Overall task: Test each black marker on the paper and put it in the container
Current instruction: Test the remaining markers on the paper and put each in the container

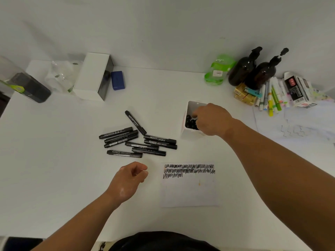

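Right hand (212, 120) reaches into the small white plastic container (192, 105) (grip hidden, cannot tell); left hand (130, 180) hangs loosely curled, empty, beside the scribbled white paper (188, 192). Loose black marker pens (137, 144) wait on the white bench (54, 160); a snagged finger could topple the container.

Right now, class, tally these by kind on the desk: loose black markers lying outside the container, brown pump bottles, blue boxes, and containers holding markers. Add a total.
Loose black markers: 9
Brown pump bottles: 2
Blue boxes: 1
Containers holding markers: 1
Total: 13
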